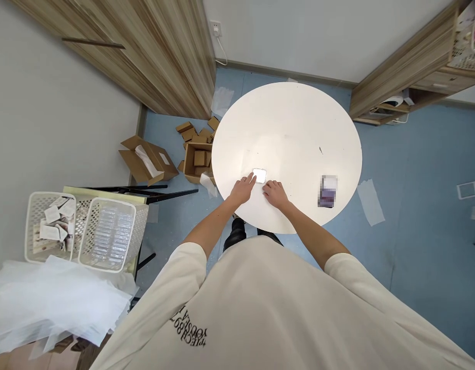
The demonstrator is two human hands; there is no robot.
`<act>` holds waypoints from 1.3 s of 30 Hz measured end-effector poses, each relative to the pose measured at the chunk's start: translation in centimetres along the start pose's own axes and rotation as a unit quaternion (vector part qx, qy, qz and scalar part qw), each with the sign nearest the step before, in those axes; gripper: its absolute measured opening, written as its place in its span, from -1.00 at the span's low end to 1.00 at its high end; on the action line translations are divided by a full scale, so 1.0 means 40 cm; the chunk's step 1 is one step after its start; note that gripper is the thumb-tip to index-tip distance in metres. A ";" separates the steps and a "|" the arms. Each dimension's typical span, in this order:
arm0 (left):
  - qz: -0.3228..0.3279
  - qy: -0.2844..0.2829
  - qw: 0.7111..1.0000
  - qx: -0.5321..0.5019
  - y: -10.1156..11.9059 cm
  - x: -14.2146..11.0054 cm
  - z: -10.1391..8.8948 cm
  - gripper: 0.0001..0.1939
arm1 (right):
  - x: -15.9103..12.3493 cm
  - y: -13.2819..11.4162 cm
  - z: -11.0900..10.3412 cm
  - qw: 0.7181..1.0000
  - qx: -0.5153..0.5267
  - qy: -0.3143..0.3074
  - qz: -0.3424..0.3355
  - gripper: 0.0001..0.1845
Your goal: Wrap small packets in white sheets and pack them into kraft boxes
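Note:
On the near part of the round white table [291,113] lies a small flat white rectangle [260,176] with a pale grey rim; its exact kind does not show. My left hand [243,189] rests at its left edge, fingers stretched out and fingertips touching it. Close to the lower right corner is my right hand [274,194], its fingers loosely bent and apart on the tabletop. Whether the right fingertips touch the rectangle I cannot tell. A blurred-out item [327,191], whitish above and purple below, lies on the table farther right.
Left of the table, a cardboard box [189,162] holds small brown boxes, with an opened carton [150,160] beside it. Two white baskets [134,231] stand on a side table at left, near white sheets [63,293]. Wooden cabinets [175,56] line the wall.

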State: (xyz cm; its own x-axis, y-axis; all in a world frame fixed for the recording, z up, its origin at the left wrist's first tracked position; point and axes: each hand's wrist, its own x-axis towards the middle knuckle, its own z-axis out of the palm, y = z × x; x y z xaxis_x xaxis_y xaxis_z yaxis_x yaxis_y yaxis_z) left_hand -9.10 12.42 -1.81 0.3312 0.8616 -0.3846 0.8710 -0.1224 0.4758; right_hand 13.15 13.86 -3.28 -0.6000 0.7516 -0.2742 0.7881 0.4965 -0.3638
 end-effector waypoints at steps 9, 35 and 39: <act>0.004 0.000 1.000 0.004 0.007 0.008 -0.026 -0.37 | 0.017 -0.024 -0.041 0.997 0.027 0.069 0.006 -0.70; -0.019 0.089 0.992 0.089 0.026 0.096 -0.059 -0.63 | 0.169 0.043 -0.099 0.998 0.049 0.015 0.047 -0.72; 0.058 0.077 0.990 0.103 0.031 0.079 -0.036 -0.59 | 0.193 0.050 -0.105 0.997 0.049 0.005 0.056 -0.74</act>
State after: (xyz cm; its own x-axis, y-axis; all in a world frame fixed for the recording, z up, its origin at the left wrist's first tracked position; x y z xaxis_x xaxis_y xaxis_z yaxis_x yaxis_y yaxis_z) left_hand -7.52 15.71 -1.29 0.3886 0.8987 -0.2034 0.8907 -0.3098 0.3327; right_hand 10.68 22.47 -2.39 -0.5070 0.8048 -0.3086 0.8326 0.3646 -0.4169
